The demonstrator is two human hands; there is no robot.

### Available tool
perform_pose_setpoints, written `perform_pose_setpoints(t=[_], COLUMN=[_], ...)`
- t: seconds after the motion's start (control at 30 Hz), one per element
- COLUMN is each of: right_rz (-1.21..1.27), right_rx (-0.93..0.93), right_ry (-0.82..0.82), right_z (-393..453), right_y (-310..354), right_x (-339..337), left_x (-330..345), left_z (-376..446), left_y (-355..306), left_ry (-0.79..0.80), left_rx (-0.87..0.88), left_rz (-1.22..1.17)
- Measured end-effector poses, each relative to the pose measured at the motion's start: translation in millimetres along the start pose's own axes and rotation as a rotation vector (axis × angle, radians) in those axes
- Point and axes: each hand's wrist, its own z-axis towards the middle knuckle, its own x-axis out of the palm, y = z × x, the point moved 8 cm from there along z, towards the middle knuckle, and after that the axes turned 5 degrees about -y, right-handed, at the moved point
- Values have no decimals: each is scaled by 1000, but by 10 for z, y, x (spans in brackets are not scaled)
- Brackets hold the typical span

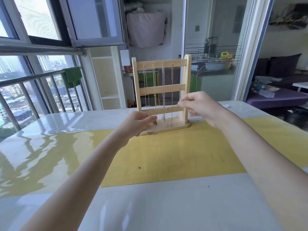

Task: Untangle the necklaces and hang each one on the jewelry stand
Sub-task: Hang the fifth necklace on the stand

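Stretching across the foreground: a long table (166, 205) under glossy clear plastic, white at the edges and crossed by a wide yellow band. Standing upright on that band, toward the far side: a pale wooden ladder-shaped jewelry stand (184, 90) with two posts, three crossbars and a rounded flat base.

Hanging side by side from the small hooks on the top crossbar: four thin silver-coloured chain necklaces (163, 84), dropping straight past the middle bar and reaching down to about the lowest bar and the base. Lying along the front edge of the base: a short bit of gold-toned chain (152, 133), too small for telling what it belongs to.

Reaching in from both sides: two bare forearms. Hovering at the lower left of the stand, in front of the base: the left hand (140, 121), fingers curled and fingertips close beside the bottom of the second chain; actual pinching not discernible. Raised at the right post, level with the lowest crossbar: the right hand (200, 105), thumb and forefinger pressed together in a pinch just in front of that bar; anything held between them too fine for seeing.

Showing behind: a railed window (41, 84) with a green cloth (72, 77) draped over the rail, and a sliding glass door (216, 55).
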Motion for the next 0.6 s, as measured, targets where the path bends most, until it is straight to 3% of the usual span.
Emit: perform_pose_setpoints(t=[0.13, 0.37, 0.6], right_rz=[193, 289, 395], right_rx=[80, 99, 103], right_ry=[45, 115, 248], right_z=[-2, 19, 7], right_y=[-110, -103, 9], right_x=[28, 100, 290], left_x=[-58, -72, 290], left_z=[2, 25, -25], left_y=[24, 60, 171], left_ry=[-25, -52, 133], left_rx=[6, -10, -121], left_rz=[-58, -126, -270])
